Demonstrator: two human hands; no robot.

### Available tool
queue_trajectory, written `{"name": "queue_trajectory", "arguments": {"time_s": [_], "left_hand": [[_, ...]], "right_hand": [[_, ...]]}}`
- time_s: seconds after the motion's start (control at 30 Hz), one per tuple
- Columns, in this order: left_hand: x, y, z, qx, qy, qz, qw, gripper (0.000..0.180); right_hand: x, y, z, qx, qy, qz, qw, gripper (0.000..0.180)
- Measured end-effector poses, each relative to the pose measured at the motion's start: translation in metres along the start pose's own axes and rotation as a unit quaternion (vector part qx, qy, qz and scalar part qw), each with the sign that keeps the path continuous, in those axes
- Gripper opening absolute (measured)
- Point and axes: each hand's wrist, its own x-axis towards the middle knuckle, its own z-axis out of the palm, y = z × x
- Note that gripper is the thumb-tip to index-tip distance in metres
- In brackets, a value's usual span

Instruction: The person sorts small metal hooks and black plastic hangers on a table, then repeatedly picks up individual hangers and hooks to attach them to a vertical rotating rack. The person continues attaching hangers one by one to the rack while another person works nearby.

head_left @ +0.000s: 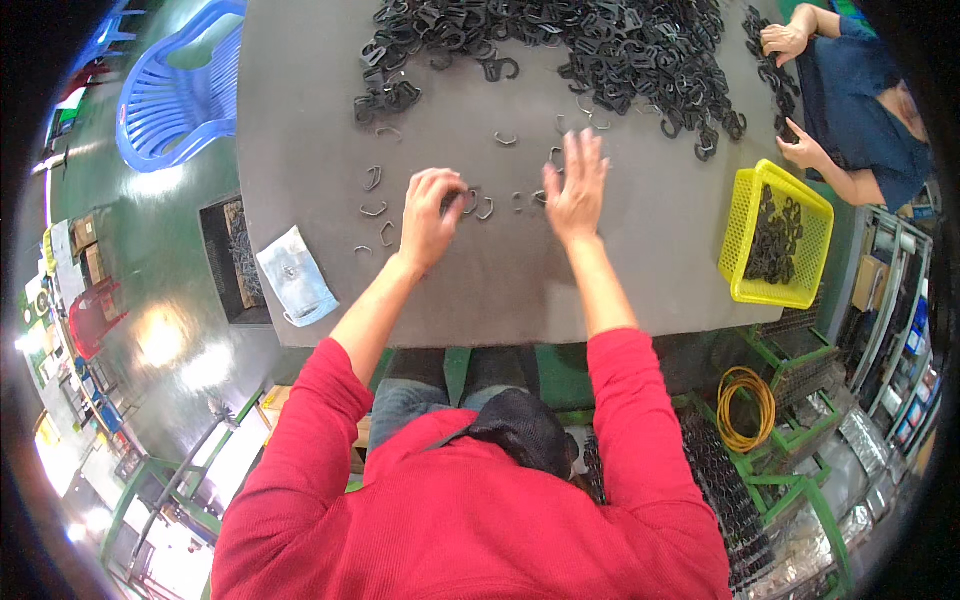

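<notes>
My left hand [430, 220] is over the grey table [330, 130] with fingers curled toward the thumb. Something small and dark shows between them, too blurred to name. To its right, my right hand [577, 195] lies palm down, fingers stretched and slightly apart; anything under the palm is hidden. Around both hands lie several small bent metal clips [373, 209], including a metal clip [485, 208] between them and a metal clip [505, 139] farther back. Beyond them spreads a big heap of black plastic hooks [640, 50], with a loose black hook [500, 69] at its near edge.
A yellow basket [740, 235] holding black hooks stands at the table's right. Behind it, a co-worker's hands [785, 42] touch a row of black hooks [770, 75]. A blue-white packet [298, 277] lies at the left edge, near a dark crate [222, 265] and a blue chair [165, 110].
</notes>
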Motion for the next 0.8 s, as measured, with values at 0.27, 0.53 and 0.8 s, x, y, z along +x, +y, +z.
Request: {"name": "queue_trajectory", "arguments": {"time_s": [0.27,0.53,0.8], "left_hand": [[0.051,-0.033,-0.012,0.072,0.045,-0.069,0.994,0.039],[-0.014,-0.017,-0.022,0.066,-0.094,-0.115,0.987,0.027],[-0.004,-0.019,-0.022,0.015,-0.063,-0.087,0.994,0.029]], "right_hand": [[0.014,-0.026,0.023,-0.006,-0.096,-0.164,0.982,0.054],[-0.115,0.003,-0.051,-0.062,0.052,0.153,0.985,0.056],[-0.144,-0.011,-0.005,-0.177,0.039,0.298,0.937,0.056]]}}
